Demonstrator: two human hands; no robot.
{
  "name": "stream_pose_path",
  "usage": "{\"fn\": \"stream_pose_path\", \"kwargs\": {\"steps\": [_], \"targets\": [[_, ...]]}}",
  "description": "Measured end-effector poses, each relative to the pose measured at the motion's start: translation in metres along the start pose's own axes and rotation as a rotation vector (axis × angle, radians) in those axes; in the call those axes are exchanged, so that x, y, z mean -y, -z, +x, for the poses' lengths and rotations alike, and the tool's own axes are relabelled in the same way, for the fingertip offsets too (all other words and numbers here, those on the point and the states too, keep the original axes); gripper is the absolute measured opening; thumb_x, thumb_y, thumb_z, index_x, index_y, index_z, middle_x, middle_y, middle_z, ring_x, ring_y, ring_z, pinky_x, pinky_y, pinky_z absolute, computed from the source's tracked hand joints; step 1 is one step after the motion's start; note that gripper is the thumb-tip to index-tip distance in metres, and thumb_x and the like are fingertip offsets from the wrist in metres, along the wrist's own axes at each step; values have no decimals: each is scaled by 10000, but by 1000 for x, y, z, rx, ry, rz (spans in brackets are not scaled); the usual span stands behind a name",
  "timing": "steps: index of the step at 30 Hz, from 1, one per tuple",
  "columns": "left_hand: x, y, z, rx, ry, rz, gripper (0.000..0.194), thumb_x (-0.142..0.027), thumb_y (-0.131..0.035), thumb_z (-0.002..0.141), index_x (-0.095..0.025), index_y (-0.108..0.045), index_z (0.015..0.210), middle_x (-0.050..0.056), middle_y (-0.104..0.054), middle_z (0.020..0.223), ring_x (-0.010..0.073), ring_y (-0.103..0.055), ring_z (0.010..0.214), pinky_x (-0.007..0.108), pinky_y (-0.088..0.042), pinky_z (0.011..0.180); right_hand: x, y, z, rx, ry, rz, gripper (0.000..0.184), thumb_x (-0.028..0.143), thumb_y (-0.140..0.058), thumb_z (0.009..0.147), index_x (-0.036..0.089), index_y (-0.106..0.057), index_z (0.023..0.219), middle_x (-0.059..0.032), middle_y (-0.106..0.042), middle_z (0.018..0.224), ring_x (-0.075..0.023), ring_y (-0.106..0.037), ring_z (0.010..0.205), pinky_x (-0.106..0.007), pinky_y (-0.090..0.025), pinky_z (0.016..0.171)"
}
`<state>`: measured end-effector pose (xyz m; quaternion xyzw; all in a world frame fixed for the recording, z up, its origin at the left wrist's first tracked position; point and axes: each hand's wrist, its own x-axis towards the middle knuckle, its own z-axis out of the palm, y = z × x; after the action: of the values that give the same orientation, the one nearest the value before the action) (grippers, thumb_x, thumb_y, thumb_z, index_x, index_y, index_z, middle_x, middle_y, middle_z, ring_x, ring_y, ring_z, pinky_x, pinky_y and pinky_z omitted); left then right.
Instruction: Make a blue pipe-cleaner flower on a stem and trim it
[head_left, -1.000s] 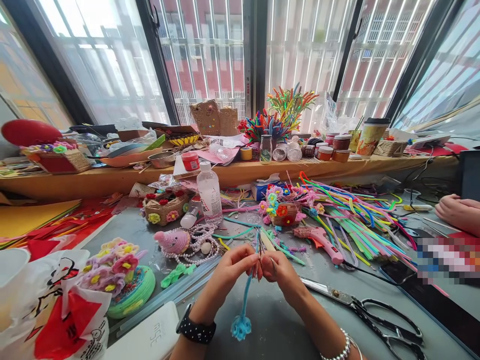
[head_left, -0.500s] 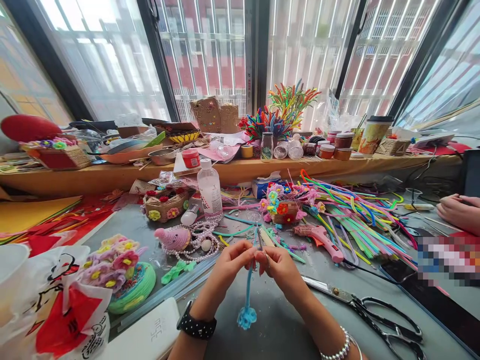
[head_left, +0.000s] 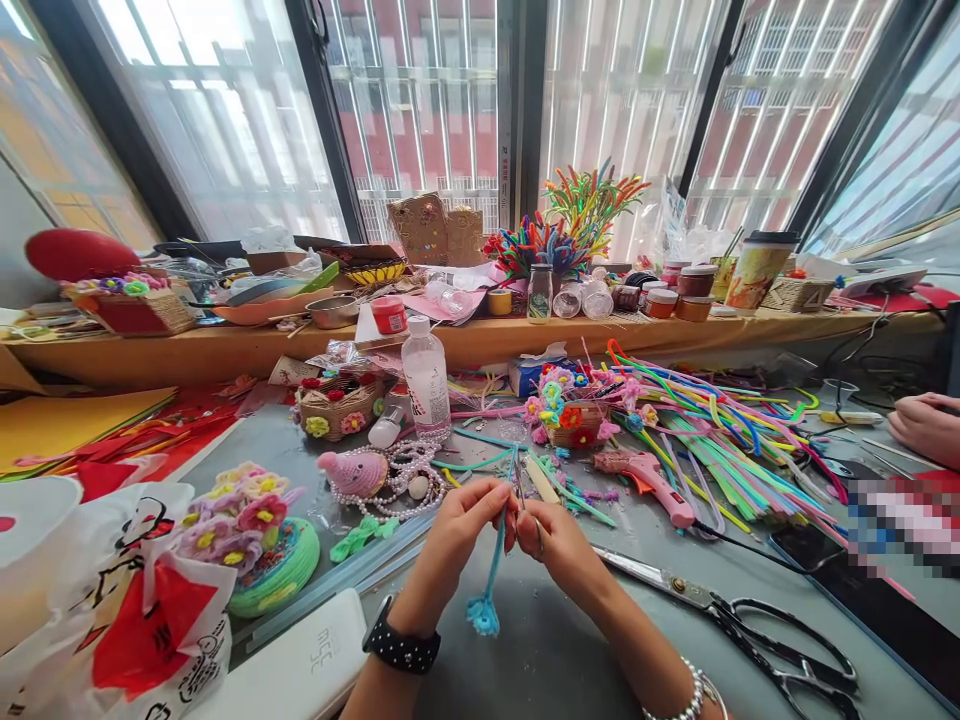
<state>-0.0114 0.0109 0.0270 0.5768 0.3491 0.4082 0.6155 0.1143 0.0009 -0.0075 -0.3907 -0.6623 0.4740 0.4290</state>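
The fingers of my left hand (head_left: pixel 466 522) are closed on a fuzzy blue stem (head_left: pixel 496 560), pinching it in its upper part; the blue flower (head_left: pixel 484 616) at its lower end hangs over the grey tabletop (head_left: pixel 529 655). The fingers of my right hand (head_left: pixel 559 535) grip a slim metal tool (head_left: pixel 520 482) close beside the stem. Large scissors (head_left: pixel 705 598) lie by my right forearm; beyond them rests a pink glue gun (head_left: pixel 664 490).

Raised the blue flower (head_left: pixel 482 616) slightly closer to the left hand (head_left: pixel 466 525) than a second ago, and tipped it from open-faced to nearly side-on.
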Motion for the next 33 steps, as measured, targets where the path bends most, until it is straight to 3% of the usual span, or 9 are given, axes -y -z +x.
{"fn": "stream_pose_path", "kwargs": {"steps": [10, 25, 33], "targets": [[2, 1, 0, -19, -41, 68, 249, -319, -464, 739, -147, -501, 562, -22, -468, 507, 107, -454, 498, 223, -361, 507, 3, -2, -1, -73, 20, -122, 584, 692, -309, 675, 147, -442, 512, 9, -409, 523, -91, -347, 488, -209, -256, 451], [1, -1, -4, -98, -152, 313, 251, -307, -422, 773, -160, -490, 582, -23, -473, 532, 115, -459, 535, 223, -369, 561, 6, 1, -2, -24, 23, -58, 568, 671, -317, 690, 147, -447, 513, 29, -371, 490, -80, -333, 469, -204, -255, 444], [-3, -3, -4, -162, -181, 350, 237, -288, -444, 744, -163, -483, 546, -24, -463, 551, 116, -433, 557, 216, -352, 560, 4, -1, -1, -125, -26, -137, 490, 595, -430, 692, 162, -399, 463, 33, -388, 438, -78, -319, 439, -206, -240, 424]]}}
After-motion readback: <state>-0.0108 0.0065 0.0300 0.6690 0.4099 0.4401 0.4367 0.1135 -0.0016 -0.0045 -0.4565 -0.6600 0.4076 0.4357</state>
